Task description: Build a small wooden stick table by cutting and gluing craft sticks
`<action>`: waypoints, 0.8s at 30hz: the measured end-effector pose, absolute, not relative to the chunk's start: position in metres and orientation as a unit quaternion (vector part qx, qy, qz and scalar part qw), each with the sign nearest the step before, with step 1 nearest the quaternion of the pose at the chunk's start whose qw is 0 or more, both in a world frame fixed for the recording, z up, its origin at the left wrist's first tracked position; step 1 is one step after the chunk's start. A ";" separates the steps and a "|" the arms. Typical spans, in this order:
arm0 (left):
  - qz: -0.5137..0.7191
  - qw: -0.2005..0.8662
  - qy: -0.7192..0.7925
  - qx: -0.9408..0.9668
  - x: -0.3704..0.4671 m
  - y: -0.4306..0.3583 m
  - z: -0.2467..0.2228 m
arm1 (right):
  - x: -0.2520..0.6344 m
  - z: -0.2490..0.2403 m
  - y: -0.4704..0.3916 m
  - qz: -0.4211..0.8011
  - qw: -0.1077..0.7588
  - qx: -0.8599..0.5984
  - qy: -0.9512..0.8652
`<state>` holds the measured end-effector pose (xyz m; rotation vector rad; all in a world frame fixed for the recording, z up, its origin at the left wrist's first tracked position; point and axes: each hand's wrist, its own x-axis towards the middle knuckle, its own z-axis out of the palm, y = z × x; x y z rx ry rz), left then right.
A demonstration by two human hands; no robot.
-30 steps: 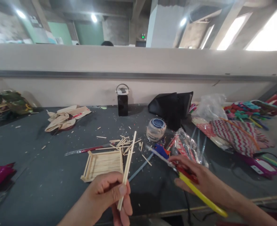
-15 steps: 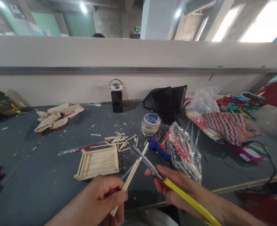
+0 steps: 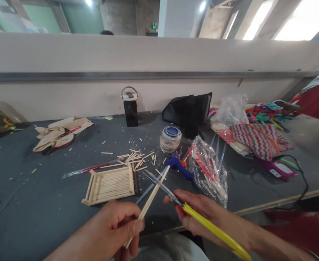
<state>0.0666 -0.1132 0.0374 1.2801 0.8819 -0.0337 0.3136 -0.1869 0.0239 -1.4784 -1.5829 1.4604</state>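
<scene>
By the left hand (image 3: 118, 225), two pale wooden sticks (image 3: 148, 204) are gripped between thumb and fingers, slanting away from the body. Scissors (image 3: 202, 220) are held in the closed right hand (image 3: 212, 210), and their parted blades are seen across the longer stick near its far end; whether it is touched cannot be told. On the bench (image 3: 50, 203), a small stick tray (image 3: 112, 183) is placed beyond the left hand, and short stick pieces (image 3: 134, 157) are scattered just behind it.
</scene>
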 end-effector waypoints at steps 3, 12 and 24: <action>-0.021 0.727 0.393 0.563 0.067 -0.112 0.036 | 0.313 0.028 -0.188 0.553 0.241 -0.545 -0.582; -0.046 0.784 0.339 0.518 0.067 -0.107 0.014 | 0.313 0.034 -0.189 0.576 0.226 -0.524 -0.586; -0.032 0.647 0.421 0.635 0.094 -0.111 -0.004 | 0.318 -0.017 -0.223 0.657 0.226 -0.626 -0.354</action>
